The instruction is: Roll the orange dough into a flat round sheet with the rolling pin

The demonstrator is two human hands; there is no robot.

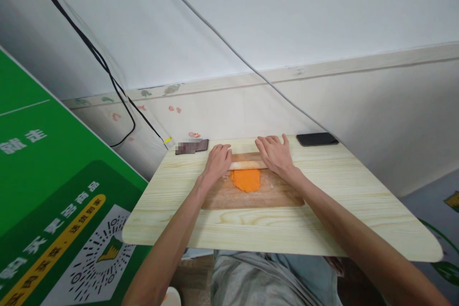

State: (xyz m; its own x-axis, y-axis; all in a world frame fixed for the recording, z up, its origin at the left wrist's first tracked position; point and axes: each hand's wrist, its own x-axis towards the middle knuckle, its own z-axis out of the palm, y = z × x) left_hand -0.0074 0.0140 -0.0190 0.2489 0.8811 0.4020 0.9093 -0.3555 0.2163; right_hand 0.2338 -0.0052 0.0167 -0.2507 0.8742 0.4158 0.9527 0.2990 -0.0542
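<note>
A pale wooden rolling pin (248, 165) lies crosswise over a flat, ragged-edged piece of orange dough (245, 180). Under the dough is a brown wooden board (251, 201) with faint whitish smears. My left hand (217, 161) is closed over the pin's left end, its fingers bent forward. At the other end, my right hand (276, 154) presses down on the pin, with fingers curved over it and the outermost finger lifted. Both hands cover the pin's ends. The dough's far part is hidden beneath the pin.
The board rests on a light wood-grain table (351, 186) against a white wall. A black phone (317, 139) lies at the back right, and a partly blurred dark phone-like object (201, 145) at the back left. Black cables (107, 69) hang left, beside a green printed panel (53, 172).
</note>
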